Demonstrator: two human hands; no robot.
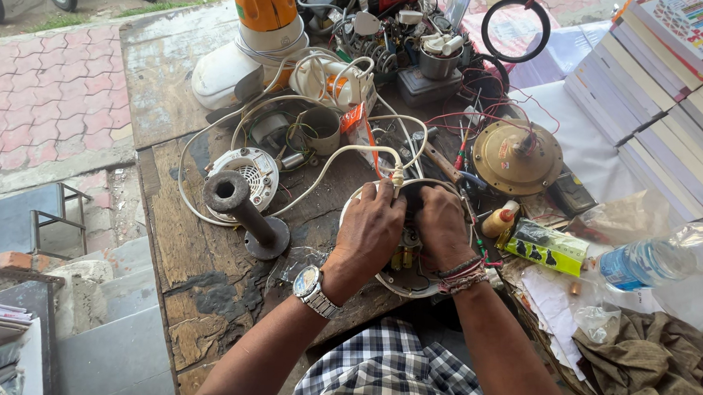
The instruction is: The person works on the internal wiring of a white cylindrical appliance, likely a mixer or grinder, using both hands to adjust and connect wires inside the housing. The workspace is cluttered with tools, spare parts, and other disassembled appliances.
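**Both hands inside an opened appliance base**

Nearest the camera, the left hand (369, 229), a metal wristwatch (311, 288) on its wrist, and the right hand (441, 225), with thread bands at the wrist, press close together over a round white appliance base (388, 282) at the near edge of the worn wooden table (185, 230). Both hands are curled narrow, fingers down among the wiring in the open housing; what the fingertips pinch is hidden. The base lies open with its inner parts bare, so the casing is already apart, and nothing shows it being closed up.

Just right of the hands lie a small glue bottle (500, 218), a green and yellow packet (543, 246) and a plastic water bottle (642, 262). To the left stands a dark metal pipe stand (244, 213). A white cord (318, 175) runs from the base toward the far clutter. Farther off sit a brass-coloured motor disc (518, 155), a stack of books (659, 93) on the right, and an orange and white mixer body (266, 22).
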